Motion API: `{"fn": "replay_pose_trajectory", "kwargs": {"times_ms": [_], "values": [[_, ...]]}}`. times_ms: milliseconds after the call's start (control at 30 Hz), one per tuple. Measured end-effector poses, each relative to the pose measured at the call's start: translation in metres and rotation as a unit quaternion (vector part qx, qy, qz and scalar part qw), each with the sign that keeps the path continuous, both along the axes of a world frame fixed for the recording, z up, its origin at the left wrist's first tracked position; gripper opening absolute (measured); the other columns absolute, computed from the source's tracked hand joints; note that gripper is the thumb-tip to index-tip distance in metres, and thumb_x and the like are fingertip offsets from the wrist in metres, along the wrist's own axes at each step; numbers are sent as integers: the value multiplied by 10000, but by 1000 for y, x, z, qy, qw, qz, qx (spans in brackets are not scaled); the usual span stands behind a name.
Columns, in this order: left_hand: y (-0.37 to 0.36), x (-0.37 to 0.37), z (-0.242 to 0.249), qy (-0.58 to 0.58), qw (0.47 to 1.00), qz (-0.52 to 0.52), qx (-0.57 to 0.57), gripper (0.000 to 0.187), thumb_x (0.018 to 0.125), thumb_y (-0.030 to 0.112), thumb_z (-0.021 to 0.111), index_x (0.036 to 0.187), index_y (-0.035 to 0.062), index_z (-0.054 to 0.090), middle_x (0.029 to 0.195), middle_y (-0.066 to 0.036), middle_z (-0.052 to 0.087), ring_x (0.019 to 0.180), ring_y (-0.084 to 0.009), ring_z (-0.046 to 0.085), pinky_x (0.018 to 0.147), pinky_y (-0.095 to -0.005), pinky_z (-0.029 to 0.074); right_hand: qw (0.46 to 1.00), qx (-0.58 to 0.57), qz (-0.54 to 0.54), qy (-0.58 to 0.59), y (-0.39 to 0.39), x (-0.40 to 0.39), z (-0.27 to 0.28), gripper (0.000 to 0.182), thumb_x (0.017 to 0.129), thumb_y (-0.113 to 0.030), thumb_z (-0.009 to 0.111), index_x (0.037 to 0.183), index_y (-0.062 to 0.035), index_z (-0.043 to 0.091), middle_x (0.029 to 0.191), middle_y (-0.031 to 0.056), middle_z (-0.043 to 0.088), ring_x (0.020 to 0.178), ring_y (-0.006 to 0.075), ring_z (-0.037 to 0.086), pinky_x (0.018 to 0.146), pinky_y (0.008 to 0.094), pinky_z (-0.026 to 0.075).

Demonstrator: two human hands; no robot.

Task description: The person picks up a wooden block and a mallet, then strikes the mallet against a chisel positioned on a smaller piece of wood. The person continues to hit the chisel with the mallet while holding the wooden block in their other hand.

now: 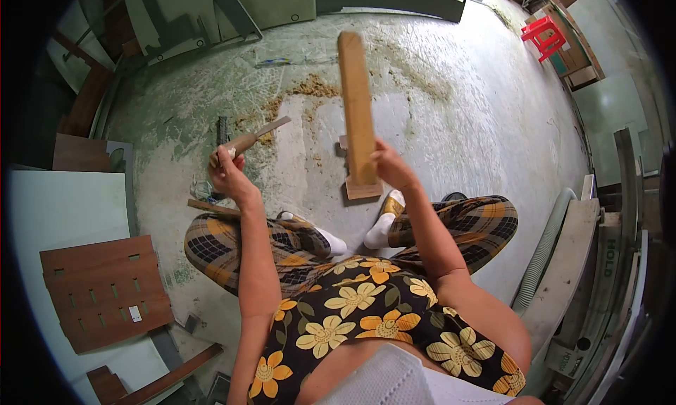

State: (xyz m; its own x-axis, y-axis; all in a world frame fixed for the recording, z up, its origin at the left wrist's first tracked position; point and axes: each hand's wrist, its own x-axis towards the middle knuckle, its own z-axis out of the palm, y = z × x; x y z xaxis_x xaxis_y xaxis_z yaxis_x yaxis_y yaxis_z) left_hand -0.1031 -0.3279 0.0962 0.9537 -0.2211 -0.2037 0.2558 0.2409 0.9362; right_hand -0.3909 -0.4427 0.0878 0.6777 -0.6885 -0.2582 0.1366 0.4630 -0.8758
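Observation:
My left hand (231,174) is closed round the wooden handle of a chisel (272,127), whose flat metal blade points up and to the right over the floor. With my right hand (391,167) I grip a long squared wooden bar (358,109) near its lower end; the bar reaches away from me. Below that end, a small wooden block (363,189) rests on the floor by my feet. A thin wooden strip (213,208) lies by my left knee. Close to the left hand is a dark ridged object (222,129).
Wood shavings (315,88) are scattered across the concrete floor (451,116). Slotted brown panels (105,292) lie at left. A red plastic stool (543,37) stands far right, with a grey corrugated hose (543,253) and boards nearer. Large panels (267,10) lean at the back.

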Motion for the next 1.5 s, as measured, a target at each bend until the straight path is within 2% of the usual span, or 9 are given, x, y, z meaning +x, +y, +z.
{"fn": "replay_pose_trajectory", "kwargs": {"times_ms": [33, 233, 333, 467, 600, 700, 1133, 1367, 1500], "values": [[-2, -5, 0, -10, 1000, -14, -7, 334, 895, 298, 657, 1031, 8, 564, 924, -70, 618, 674, -95, 613, 600, -201, 535, 999, 47, -13, -7, -7, -8, 10, 478, 869, -212, 577, 1289, -14, 465, 1176, 70, 544, 963, 143, 586, 787, 304, 508], [-7, -38, 4, -100, 987, -127, 16, 318, 888, 261, 671, 1042, 2, 570, 927, -67, 611, 680, -88, 608, 585, -181, 521, 965, -57, -143, 210, -21, -54, 7, 460, 897, -300, 588, 1242, -6, 509, 1005, 56, 612, 789, 137, 614, 690, 290, 511], [-9, -59, -16, -179, 961, -193, 83, 331, 856, 264, 707, 1019, 1, 588, 923, -77, 622, 732, -144, 608, 643, -270, 514, 946, -35, -163, 280, -21, -79, -38, 393, 897, -314, 574, 1139, -5, 587, 929, 71, 639, 740, 136, 625, 658, 301, 515], [-10, -94, -32, -227, 916, -298, 142, 318, 827, 266, 732, 983, 17, 610, 891, -90, 632, 765, -201, 606, 687, -345, 500, 944, 75, -157, 282, -21, -98, -81, 409, 907, -382, 585, 1085, -14, 605, 834, 95, 655, 625, 189, 647, 540, 337, 531], [-14, -114, -50, -270, 881, -348, 173, 311, 804, 251, 747, 958, 15, 613, 870, -123, 634, 749, -243, 612, 685, -347, 500, 943, 105, -128, 290, -23, -98, -102, 504, 827, -427, 679, 1066, 13, 623, 874, 91, 658, 683, 181, 650, 584, 334, 530], [-13, -121, -52, -321, 857, -357, 188, 308, 795, 237, 750, 956, 14, 611, 869, -131, 633, 760, -262, 619, 701, -356, 499, 922, 91, -101, 361, -15, -91, -93, 509, 803, -463, 707, 1061, -34, 618, 817, 75, 652, 627, 178, 637, 541, 326, 520], [-7, -129, -71, -345, 817, -407, 218, 333, 773, 242, 755, 971, 14, 613, 868, -140, 639, 786, -275, 632, 719, -365, 502, 925, 39, -39, 376, -6, -74, -96, 509, 776, -436, 709, 1033, -2, 645, 854, 68, 641, 706, 173, 617, 613, 336, 497], [-9, -118, -66, -315, 843, -377, 219, 309, 778, 230, 755, 963, 22, 620, 858, -121, 642, 766, -244, 633, 704, -346, 504, 928, 49, 5, 370, -5, -55, -85, 577, 773, -463, 686, 1139, -22, 622, 942, 99, 651, 804, 203, 630, 698, 346, 502], [-17, -105, -60, -282, 865, -358, 210, 292, 801, 210, 744, 991, 24, 625, 827, -78, 653, 710, -163, 629, 653, -302, 505, 938, 26, -21, 344, -9, -60, -84, 642, 762, -467, 709, 1152, 26, 577, 915, 115, 639, 718, 187, 632, 612, 326, 509]]}}
